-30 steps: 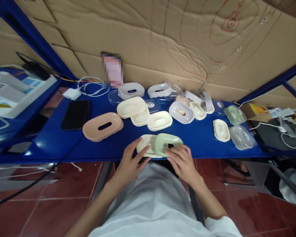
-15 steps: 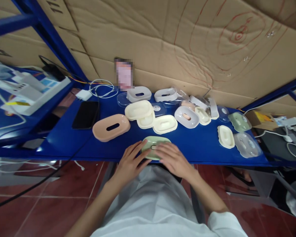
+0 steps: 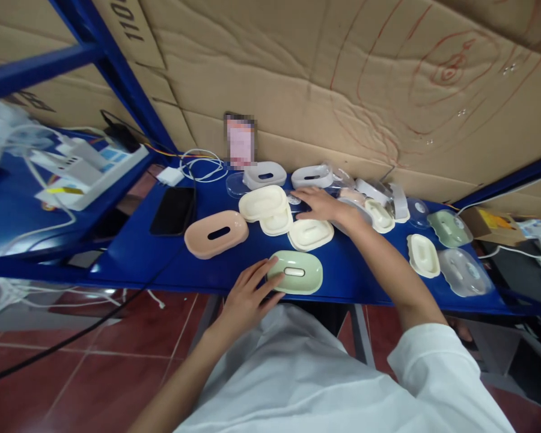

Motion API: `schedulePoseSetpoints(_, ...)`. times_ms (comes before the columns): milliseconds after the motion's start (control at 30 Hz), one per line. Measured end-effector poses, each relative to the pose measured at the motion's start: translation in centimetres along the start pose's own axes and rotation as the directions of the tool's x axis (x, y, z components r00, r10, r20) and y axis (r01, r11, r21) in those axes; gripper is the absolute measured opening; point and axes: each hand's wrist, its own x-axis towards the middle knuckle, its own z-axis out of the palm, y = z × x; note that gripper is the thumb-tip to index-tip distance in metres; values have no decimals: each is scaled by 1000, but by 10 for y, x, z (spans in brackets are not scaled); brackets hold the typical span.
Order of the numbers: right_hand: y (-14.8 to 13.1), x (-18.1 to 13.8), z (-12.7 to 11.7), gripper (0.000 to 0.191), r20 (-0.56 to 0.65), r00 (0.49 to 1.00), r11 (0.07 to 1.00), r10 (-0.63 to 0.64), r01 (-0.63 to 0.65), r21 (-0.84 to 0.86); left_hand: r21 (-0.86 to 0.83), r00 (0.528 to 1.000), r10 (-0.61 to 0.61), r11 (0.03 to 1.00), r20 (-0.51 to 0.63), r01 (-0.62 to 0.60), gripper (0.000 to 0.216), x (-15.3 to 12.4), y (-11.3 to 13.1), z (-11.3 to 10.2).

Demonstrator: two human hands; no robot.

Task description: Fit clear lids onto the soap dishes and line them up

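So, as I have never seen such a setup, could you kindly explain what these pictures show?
There is no machine: these are a person's bare hands, viewed by a camera worn on the head, looking forward and down. The left hand touches the left end of a green slotted oval dish. The right hand is farther back near cream oval trays; whether it grips anything is unclear. The blue table also bears a peach slotted oval dish, clear plastic covers and a black phone.
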Motion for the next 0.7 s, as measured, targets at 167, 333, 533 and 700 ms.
schedulePoseSetpoints(167,3,-3,9,88,-79,997,1000,-8,10,28,-4,1000,-14,1000,9,14,36,0,0,-2)
schedulePoseSetpoints(333,-7,-11,17,75,-154,988,995,10,6,104,-22,999,-24,999,23,24,36,1,1,-2)
schedulePoseSetpoints(533,-19,-23,11,51,-296,953,982,71,-14,190,-28,999,-36,999,26,37,36,2,2,-2)
schedulePoseSetpoints(700,-52,-64,0,43,-507,840,981,192,-185,64,-44,998,-59,997,30,60,42,3,4,-2)
